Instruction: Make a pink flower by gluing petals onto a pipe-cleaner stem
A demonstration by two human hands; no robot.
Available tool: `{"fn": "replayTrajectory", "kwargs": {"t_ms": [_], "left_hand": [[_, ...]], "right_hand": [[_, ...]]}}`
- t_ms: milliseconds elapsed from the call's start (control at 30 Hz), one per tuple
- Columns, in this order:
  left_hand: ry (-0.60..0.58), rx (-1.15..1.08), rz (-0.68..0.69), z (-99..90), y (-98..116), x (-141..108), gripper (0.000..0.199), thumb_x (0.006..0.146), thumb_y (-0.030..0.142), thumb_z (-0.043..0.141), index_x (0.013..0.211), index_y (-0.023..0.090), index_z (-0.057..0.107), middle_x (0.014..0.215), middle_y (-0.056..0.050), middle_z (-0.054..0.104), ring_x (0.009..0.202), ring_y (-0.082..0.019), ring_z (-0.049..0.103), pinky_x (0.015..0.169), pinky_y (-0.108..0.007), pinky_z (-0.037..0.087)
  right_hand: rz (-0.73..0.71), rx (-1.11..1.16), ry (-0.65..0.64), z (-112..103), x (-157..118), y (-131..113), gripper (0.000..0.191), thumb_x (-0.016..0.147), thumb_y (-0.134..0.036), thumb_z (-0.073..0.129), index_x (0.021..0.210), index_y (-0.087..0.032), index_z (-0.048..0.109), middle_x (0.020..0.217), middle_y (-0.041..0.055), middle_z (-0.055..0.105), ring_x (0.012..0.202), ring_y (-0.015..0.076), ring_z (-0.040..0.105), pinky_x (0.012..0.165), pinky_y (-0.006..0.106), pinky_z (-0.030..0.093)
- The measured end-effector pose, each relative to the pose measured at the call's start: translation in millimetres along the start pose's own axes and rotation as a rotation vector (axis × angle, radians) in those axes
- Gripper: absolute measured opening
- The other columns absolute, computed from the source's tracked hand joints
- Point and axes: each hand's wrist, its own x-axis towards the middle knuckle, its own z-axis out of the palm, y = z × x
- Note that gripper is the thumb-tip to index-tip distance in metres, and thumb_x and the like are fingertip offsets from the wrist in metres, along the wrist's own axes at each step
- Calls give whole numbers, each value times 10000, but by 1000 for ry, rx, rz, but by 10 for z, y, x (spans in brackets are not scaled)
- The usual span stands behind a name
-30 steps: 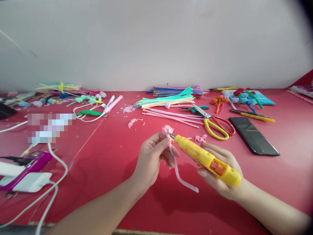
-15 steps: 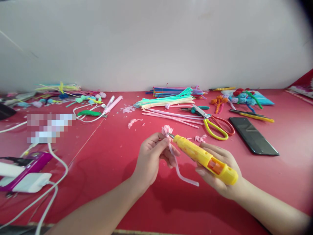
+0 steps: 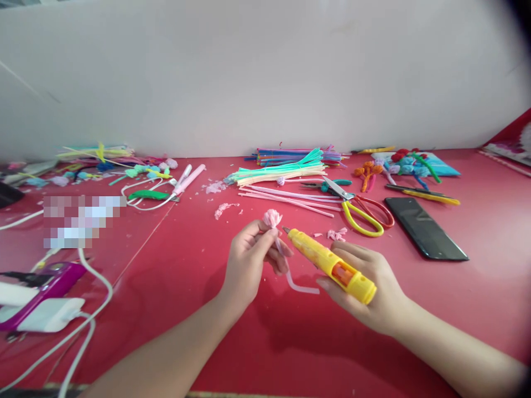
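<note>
My left hand (image 3: 253,257) pinches a pink pipe-cleaner flower (image 3: 272,218) just below its fluffy head. Its pale stem (image 3: 295,286) hangs past the fingers and bends to the right at the bottom. My right hand (image 3: 369,284) is closed around a yellow glue gun (image 3: 327,260) with an orange part in its side. The metal nozzle (image 3: 286,229) points up and left, a short gap away from the flower. Small pink pieces (image 3: 337,234) lie on the table beyond the glue gun.
Scissors (image 3: 352,204), pliers (image 3: 340,183) and a black phone (image 3: 426,228) lie to the right on the red table (image 3: 174,282). Pipe-cleaner bundles (image 3: 286,168) sit at the back by the wall. A pink straightener (image 3: 188,179), cables and a purple device (image 3: 50,298) are at left.
The glue gun's nozzle has come away from the pink flower, leaving a gap. The flower and my left hand have shifted slightly left, and the stem's end has swung up and left.
</note>
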Motion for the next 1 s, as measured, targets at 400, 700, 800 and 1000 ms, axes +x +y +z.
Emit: {"fn": "replayTrajectory", "kwargs": {"t_ms": [400, 700, 800, 1000], "left_hand": [[-107, 17, -41, 22, -7, -53, 157, 889, 281, 518, 777, 172, 535, 456, 48, 588, 265, -20, 366, 289, -97, 257], [-155, -6, -106, 25, -27, -50, 152, 885, 286, 525, 788, 169, 537, 465, 41, 599, 269, -18, 376, 287, -88, 264], [-171, 4, -129, 29, -33, -53, 156, 885, 292, 525, 787, 172, 537, 465, 39, 601, 271, -22, 380, 285, -90, 264], [-206, 2, -169, 44, -33, -69, 161, 888, 287, 514, 784, 165, 538, 457, 30, 602, 263, -24, 376, 284, -93, 267]], "right_hand": [[212, -193, -388, 250, -1, 44, 338, 646, -284, 698, 924, -167, 544, 939, 65, 550, 868, 231, 527, 767, 345, 435], [303, -538, -346, -150, 177, 469, 127, 816, -121, 501, 785, -154, 619, 829, 86, 624, 844, 227, 563, 745, 330, 381], [310, -561, -348, -155, 156, 626, 101, 781, -110, 532, 773, -146, 626, 815, 105, 627, 848, 249, 568, 742, 343, 376], [338, -489, -297, -64, 127, 636, 104, 788, -106, 521, 734, -153, 596, 778, 87, 636, 773, 209, 584, 661, 296, 392]]}}
